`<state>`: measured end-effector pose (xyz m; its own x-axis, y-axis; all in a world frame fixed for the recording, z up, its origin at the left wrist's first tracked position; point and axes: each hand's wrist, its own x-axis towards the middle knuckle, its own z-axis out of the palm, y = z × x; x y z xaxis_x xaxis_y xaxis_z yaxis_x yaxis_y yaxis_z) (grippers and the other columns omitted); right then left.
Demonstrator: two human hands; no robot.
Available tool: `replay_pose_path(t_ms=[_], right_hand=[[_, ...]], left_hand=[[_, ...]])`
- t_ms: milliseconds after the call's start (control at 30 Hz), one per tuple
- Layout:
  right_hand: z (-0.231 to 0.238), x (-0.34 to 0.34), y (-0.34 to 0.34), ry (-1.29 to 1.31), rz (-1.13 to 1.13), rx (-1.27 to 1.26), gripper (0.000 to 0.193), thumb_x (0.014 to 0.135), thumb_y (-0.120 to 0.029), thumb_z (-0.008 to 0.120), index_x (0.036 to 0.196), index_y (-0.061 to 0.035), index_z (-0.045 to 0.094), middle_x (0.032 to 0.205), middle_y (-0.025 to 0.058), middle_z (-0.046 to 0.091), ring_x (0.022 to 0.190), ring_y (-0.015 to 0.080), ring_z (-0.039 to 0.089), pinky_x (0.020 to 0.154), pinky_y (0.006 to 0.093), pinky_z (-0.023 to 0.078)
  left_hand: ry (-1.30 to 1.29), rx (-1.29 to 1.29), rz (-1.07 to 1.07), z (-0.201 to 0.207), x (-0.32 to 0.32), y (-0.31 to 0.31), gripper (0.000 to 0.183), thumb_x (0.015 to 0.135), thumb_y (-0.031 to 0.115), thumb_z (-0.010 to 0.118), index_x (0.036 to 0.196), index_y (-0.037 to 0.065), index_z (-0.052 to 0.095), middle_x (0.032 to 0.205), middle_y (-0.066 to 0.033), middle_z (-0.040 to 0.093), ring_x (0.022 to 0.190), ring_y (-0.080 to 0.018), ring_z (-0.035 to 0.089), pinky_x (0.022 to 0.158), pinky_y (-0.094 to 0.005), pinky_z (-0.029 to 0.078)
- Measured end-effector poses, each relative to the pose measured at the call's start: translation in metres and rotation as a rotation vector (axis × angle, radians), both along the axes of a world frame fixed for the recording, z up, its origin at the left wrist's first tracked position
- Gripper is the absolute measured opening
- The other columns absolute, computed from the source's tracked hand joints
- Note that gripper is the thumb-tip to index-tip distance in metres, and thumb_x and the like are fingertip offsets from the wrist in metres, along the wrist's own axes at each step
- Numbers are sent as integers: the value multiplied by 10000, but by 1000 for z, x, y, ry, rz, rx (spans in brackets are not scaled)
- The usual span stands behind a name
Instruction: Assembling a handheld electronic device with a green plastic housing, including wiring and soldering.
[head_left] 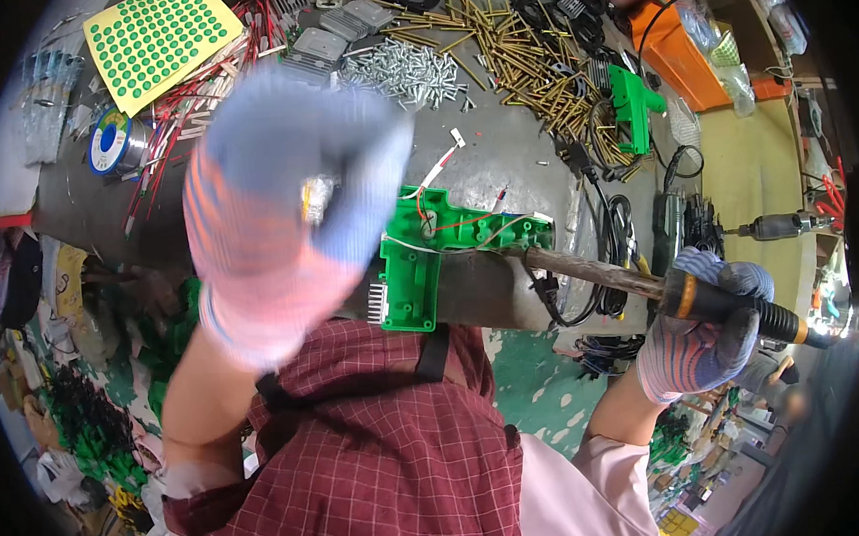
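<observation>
My right hand [705,328], in a striped knit glove with grey-blue fingers, is closed around the black handle of a soldering iron [724,308]. The iron's long, stained shaft points left, its end by the right end of an open green plastic housing half [409,288]. Red and white wires and a small round metal part [428,222] lie in that housing. Just left of the housing, my gloved left hand [287,193] is raised and smeared by motion. A small shiny piece [317,198] shows by its fingers; whether they hold it I cannot make out.
A solder spool [117,143] and a sheet of green round stickers [159,45] are at the far left. Silver screws [402,73] and brass-coloured rods [535,57] are heaped at the back. A green housing part [633,108], black cables [613,250] and an orange bin [679,51] are to the right.
</observation>
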<state>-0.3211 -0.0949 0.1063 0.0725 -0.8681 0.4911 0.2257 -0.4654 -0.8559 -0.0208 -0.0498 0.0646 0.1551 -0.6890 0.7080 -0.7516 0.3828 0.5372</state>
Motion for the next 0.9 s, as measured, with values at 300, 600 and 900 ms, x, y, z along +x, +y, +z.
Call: replay_pose_path(t_ms=[300, 600, 900], right_hand=[[21, 21, -29, 151, -193, 4, 395, 909, -247, 666, 1148, 38, 535, 1077, 128, 603, 824, 188, 646, 735, 330, 566], [4, 157, -119, 583, -2, -254, 324, 876, -42, 691, 1176, 41, 600, 1174, 127, 647, 1031, 184, 659, 960, 304, 512], [-38, 178, -207, 1468, -254, -838, 490, 844, -65, 637, 1324, -119, 556, 1121, 127, 672, 1001, 315, 657, 817, 384, 539]], left_hand=[[-385, 100, 132, -17, 36, -120, 404, 853, 274, 681, 1236, 156, 626, 1339, -164, 559, 1211, -364, 539, 1018, -440, 452], [49, 157, -298, -8, 33, 39, 252, 822, 155, 696, 1071, 121, 708, 958, -49, 671, 834, -257, 620, 752, -388, 482], [218, 220, -321, -31, 1, 62, 204, 825, 71, 701, 1028, 87, 681, 955, -77, 713, 767, -265, 641, 716, -378, 494]])
